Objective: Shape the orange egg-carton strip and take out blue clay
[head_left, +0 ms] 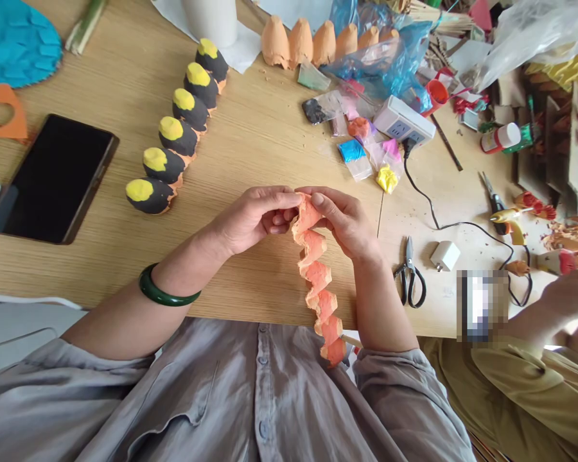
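An orange egg-carton strip (318, 276) with a scalloped edge hangs down toward my lap, over the table's front edge. My left hand (270, 212) pinches its upper end between thumb and fingers. On the other side of the same end, my right hand (340, 215) grips it with the thumb on top. To the left lies a row of egg-carton cups painted black with yellow tops (171, 129). An unpainted orange row of cups (313, 43) stands at the back, partly under a blue plastic bag (390, 54).
A phone (52, 176) lies at left. Small bags of coloured clay (351, 151), a power strip (404, 120) with its cable, scissors (409, 276), a white plug adapter (446, 255) and a glue gun (508, 218) are on the right. Another person's arm (559, 301) rests at far right.
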`<state>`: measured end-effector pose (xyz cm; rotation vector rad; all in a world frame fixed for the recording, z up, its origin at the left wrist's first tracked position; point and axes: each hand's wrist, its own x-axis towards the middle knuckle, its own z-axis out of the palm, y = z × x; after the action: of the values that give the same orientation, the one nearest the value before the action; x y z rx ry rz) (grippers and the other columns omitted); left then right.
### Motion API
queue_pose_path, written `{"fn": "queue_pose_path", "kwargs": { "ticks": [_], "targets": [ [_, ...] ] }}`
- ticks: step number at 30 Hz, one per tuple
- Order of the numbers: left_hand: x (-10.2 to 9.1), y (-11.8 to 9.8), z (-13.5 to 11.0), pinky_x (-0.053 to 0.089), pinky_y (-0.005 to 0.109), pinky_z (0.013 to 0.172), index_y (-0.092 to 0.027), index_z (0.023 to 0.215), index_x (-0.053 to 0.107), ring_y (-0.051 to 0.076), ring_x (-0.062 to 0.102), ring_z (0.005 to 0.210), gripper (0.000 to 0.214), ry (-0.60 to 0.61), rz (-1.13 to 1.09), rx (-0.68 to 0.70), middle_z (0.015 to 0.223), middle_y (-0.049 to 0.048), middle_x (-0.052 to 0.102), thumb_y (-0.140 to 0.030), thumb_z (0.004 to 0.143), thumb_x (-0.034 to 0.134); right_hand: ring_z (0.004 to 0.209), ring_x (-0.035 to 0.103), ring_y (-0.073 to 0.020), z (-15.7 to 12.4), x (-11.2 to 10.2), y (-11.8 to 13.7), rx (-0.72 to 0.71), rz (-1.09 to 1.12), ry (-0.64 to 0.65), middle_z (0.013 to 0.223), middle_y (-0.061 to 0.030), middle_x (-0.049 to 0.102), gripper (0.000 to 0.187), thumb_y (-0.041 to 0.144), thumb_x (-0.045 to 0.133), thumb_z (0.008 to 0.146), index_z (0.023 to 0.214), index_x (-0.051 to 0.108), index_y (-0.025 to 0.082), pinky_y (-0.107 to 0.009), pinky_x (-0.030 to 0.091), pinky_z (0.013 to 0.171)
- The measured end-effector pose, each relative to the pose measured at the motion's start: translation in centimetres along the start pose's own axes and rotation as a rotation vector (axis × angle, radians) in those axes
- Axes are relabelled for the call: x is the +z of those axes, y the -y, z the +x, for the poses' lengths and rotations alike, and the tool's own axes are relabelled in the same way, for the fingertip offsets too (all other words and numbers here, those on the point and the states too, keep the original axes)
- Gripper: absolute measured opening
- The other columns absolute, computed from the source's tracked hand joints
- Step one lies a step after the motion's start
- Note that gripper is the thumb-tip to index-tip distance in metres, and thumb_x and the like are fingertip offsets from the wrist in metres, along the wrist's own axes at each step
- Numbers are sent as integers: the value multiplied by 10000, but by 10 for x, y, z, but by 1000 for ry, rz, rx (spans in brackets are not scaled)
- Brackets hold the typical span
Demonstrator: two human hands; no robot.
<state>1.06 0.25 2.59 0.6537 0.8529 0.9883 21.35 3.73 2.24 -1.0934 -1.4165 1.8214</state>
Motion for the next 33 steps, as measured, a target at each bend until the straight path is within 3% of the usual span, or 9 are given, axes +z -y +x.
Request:
{"fn": "queue_pose_path", "kwargs": {
  "ticks": [4, 8, 14, 26, 33],
  "targets": [
    [-2, -3, 0, 337, 241, 501, -188, 646, 623, 106, 444, 583, 364, 1, -19, -59, 667, 18, 547, -412, 712, 902, 940, 817, -191, 0, 4, 0, -62, 2, -53, 1040, -33, 868, 571, 710, 985, 828, 1134, 869, 242, -334, 730, 857],
    [-4, -3, 1, 283, 268, 511, -196, 608, 578, 102, 390, 571, 474, 25, 55, -20, 628, -2, 475, -436, 705, 976, 979, 821, -202, -2, 9, 0, -117, -54, -111, 1051, -38, 879, 540, 696, 1025, 783, 1060, 878, 257, -342, 717, 888],
    [-8, 0, 3, 208, 280, 509, -191, 588, 607, 93, 356, 568, 441, -39, 36, -22, 612, -9, 437, -364, 632, 1010, 983, 802, -188, -3, 15, -3, -191, -104, -115, 1026, -30, 856, 500, 704, 999, 810, 997, 883, 254, -321, 689, 817],
    [-2, -1, 1, 225, 213, 466, -174, 533, 581, 59, 399, 500, 304, -178, 99, 20, 549, -28, 465, -283, 673, 828, 1035, 774, -207, 2, 18, -12, -225, -129, -85, 1055, -57, 830, 487, 677, 981, 851, 1016, 857, 236, -339, 670, 843],
    [-4, 1, 2, 237, 216, 480, -171, 580, 607, 66, 397, 512, 270, -221, 117, -47, 568, -24, 490, -303, 692, 814, 1034, 755, -202, 2, 21, -19, -264, -141, -97, 1056, -44, 797, 466, 649, 1001, 846, 1036, 858, 248, -339, 662, 845]
  ]
}}
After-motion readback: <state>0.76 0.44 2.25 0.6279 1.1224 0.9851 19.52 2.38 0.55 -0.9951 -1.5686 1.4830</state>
